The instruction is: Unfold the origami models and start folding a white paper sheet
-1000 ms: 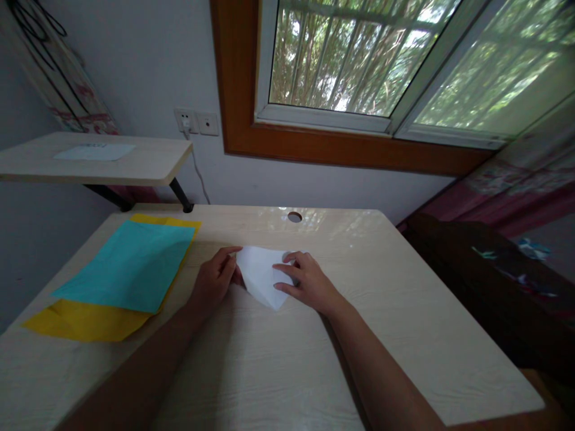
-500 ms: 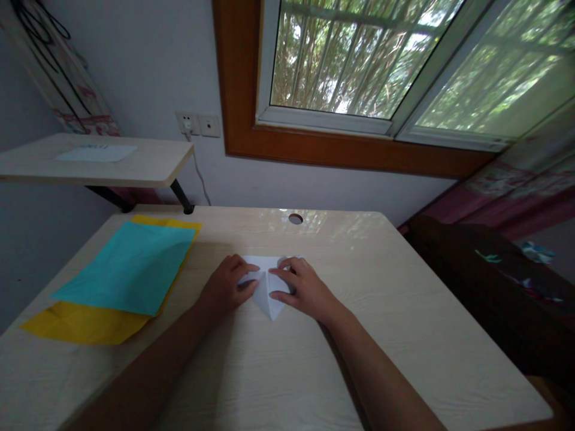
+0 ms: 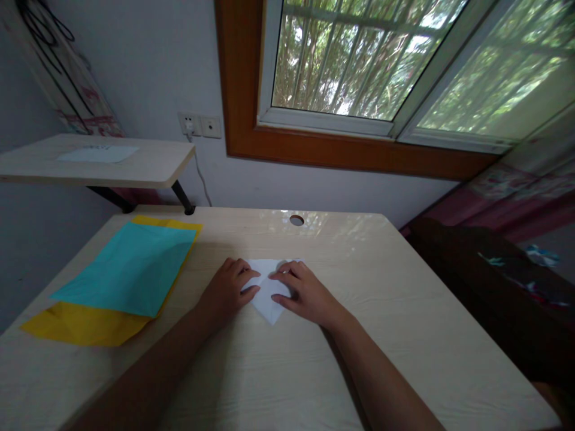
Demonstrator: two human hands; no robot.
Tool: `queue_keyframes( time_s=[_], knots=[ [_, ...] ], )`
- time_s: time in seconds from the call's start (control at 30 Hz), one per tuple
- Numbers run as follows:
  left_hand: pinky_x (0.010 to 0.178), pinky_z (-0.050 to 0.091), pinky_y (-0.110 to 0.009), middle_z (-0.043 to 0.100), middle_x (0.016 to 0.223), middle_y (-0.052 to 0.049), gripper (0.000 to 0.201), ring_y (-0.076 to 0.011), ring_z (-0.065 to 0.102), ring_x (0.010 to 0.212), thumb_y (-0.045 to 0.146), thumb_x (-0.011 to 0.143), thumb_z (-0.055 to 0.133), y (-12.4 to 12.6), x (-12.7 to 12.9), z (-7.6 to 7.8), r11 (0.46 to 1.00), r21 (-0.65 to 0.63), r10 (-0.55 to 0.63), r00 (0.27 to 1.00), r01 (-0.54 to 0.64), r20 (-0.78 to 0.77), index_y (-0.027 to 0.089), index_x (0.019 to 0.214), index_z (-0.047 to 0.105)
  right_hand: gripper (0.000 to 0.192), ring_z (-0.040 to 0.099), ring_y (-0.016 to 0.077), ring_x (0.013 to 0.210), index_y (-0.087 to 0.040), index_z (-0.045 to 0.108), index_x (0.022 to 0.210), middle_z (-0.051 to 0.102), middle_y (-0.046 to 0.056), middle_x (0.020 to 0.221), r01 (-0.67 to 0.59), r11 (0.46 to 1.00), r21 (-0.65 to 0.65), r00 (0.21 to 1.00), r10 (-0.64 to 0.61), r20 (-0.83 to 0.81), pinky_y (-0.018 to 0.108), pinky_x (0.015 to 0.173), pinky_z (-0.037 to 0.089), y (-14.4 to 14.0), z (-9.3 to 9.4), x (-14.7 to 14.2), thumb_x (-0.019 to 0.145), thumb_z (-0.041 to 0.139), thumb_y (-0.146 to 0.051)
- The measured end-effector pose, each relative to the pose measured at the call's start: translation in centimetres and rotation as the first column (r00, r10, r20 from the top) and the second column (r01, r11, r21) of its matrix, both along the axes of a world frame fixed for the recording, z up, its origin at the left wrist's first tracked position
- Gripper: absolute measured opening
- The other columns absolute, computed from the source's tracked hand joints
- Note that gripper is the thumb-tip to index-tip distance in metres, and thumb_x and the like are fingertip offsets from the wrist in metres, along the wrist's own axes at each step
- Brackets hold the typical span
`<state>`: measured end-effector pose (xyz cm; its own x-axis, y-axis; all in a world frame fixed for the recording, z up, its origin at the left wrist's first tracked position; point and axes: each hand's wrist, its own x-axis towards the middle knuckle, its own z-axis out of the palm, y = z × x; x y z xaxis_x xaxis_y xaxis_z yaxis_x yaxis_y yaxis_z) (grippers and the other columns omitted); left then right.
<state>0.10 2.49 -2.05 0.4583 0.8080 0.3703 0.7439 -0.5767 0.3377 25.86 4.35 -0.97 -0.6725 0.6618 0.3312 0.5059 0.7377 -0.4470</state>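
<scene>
A white sheet of paper, folded to a downward point, lies on the table between my hands. Its top edge is straight, and creases run through its middle. My left hand rests on its left side, thumb and forefinger apart with their tips on the paper. From the right, my right hand touches the sheet in the same way, its thumb lower than the forefinger. Both hands cover the paper's side corners. Neither hand is closed around the sheet.
A turquoise sheet lies over a yellow sheet on the left of the table. Behind them stands a raised shelf with a white paper on it. A round hole is near the back edge.
The paper's inner folds, which stood slightly raised at the middle, now look flatter. My fingertips have shifted slightly on the sheet, and the lifted flaps between them are down.
</scene>
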Motion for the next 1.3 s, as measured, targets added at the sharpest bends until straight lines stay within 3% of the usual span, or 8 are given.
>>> queue_keyframes(
  time_s=[0.5,0.83,1.3],
  knots=[
    [0.089,0.044,-0.042,0.058,0.103,-0.009,0.023,-0.0256,0.049,0.098,0.027,0.093,0.063,0.11,-0.25,-0.40,0.998,-0.042,0.049,0.999,-0.048,0.013,0.019,0.115,0.067,0.038,0.053,0.0266,0.115,-0.030,0.066,0.130,0.055,0.011,0.129,-0.034,0.998,0.051,0.997,0.030,0.073,0.047,0.099,0.046,-0.22,-0.05,0.03,0.095,0.063,-0.044],
    [0.088,0.043,-0.041,0.058,0.099,-0.007,0.007,-0.0252,0.049,0.098,0.025,0.094,0.062,0.30,-0.32,-0.27,0.978,-0.170,0.130,0.989,-0.117,0.069,0.019,0.095,0.064,0.040,0.052,0.0265,0.115,-0.032,0.064,0.133,0.054,0.010,0.130,-0.038,0.997,0.071,0.993,0.029,0.114,0.047,0.099,0.046,-0.30,-0.28,-0.10,0.096,0.059,-0.047],
    [0.086,0.043,-0.040,0.058,0.095,-0.005,0.006,-0.0233,0.049,0.093,0.019,0.094,0.056,0.45,-0.34,-0.34,0.978,-0.157,0.151,0.985,-0.137,0.083,0.019,0.090,0.061,0.042,0.052,0.0271,0.113,-0.030,0.065,0.131,0.055,0.011,0.128,-0.005,0.999,0.044,0.993,0.000,0.117,0.047,0.098,0.045,-0.73,0.40,-0.56,0.093,0.063,-0.048]
  ],
)
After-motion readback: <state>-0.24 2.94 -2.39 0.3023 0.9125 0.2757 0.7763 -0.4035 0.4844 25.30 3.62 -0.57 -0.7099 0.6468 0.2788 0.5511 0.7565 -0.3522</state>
